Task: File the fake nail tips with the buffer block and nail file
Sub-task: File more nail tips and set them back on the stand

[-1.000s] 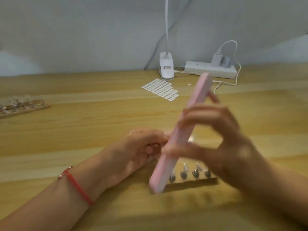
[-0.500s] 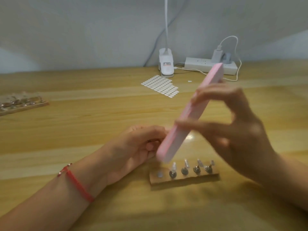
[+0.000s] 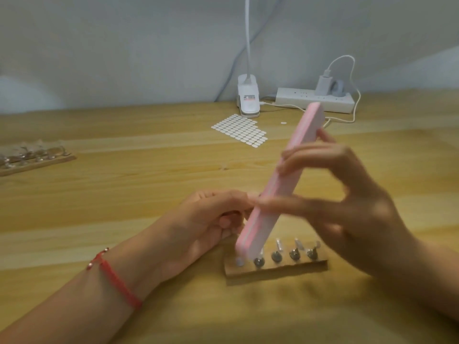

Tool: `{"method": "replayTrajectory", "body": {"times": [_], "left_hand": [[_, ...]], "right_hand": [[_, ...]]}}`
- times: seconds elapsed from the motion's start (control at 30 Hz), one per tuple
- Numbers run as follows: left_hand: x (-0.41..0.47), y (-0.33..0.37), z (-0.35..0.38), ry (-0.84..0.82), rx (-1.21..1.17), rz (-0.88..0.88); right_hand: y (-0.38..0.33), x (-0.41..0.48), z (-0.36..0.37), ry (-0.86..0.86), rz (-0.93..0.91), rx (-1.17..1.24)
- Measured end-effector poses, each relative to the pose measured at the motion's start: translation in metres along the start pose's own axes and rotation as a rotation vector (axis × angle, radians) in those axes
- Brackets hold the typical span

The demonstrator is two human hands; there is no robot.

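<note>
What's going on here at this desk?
A person is filing fake nail tips. The right hand grips a pink buffer block, tilted, its lower end by a wooden holder on the table. Four nail tips stand on the holder's pegs; its leftmost spot looks empty. The left hand is curled against the block's lower part; whatever it holds is hidden.

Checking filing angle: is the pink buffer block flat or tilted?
Tilted: the right hand holds the buffer block steeply, lower end above the wooden stand.
</note>
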State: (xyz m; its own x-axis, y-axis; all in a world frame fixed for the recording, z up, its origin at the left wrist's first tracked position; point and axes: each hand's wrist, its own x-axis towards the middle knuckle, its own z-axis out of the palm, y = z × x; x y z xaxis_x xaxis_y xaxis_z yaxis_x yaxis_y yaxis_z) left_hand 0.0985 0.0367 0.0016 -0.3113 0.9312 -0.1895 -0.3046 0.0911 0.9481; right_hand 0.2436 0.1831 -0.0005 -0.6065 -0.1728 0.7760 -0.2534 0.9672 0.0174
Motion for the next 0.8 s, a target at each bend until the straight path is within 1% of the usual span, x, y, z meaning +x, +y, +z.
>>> {"method": "replayTrajectory", "body": {"times": [0.03,0.13,0.23,0.3,0.33,0.4,0.43,0.47,0.5,0.57,0.6,0.7,0.73,0.8], "left_hand": [[0.001,-0.002,-0.002,-0.026,-0.028,0.024],[0.006,-0.008,-0.01,-0.06,-0.135,0.047],[0.01,-0.014,-0.015,-0.075,-0.201,0.074],[0.01,-0.016,-0.015,-0.022,-0.218,0.125],[0.009,-0.016,-0.014,0.029,-0.212,0.161],[0.007,-0.016,-0.012,0.172,-0.121,0.249],[0.006,-0.016,-0.012,0.247,-0.048,0.292],[0.004,-0.016,-0.011,0.302,0.014,0.329],[0.002,-0.015,-0.01,0.333,0.055,0.351],[-0.001,-0.016,-0.008,0.35,0.109,0.365],[-0.001,-0.016,-0.006,0.348,0.139,0.365],[0.001,-0.017,-0.004,0.372,0.174,0.382],[0.002,-0.017,-0.005,0.395,0.16,0.388],[0.004,-0.017,-0.007,0.435,0.108,0.394]], "right_hand": [[0.006,0.001,-0.002,0.056,0.033,-0.004],[0.026,-0.001,-0.01,0.142,0.193,-0.004],[0.043,-0.009,-0.011,0.094,0.348,-0.084],[0.053,-0.013,-0.013,-0.015,0.522,-0.093],[0.059,-0.017,-0.015,-0.114,0.61,-0.098],[0.068,-0.027,-0.014,-0.357,0.706,-0.199],[0.069,-0.03,-0.012,-0.446,0.718,-0.236],[0.068,-0.031,-0.011,-0.477,0.722,-0.237],[0.067,-0.028,-0.011,-0.449,0.713,-0.217],[0.059,-0.014,-0.01,-0.374,0.658,-0.102],[0.055,-0.004,-0.008,-0.39,0.611,-0.049],[0.053,0.029,0.009,-0.613,0.43,-0.022],[0.053,0.04,0.02,-0.655,0.391,-0.025],[0.055,0.063,0.043,-0.654,0.36,0.004]]}}
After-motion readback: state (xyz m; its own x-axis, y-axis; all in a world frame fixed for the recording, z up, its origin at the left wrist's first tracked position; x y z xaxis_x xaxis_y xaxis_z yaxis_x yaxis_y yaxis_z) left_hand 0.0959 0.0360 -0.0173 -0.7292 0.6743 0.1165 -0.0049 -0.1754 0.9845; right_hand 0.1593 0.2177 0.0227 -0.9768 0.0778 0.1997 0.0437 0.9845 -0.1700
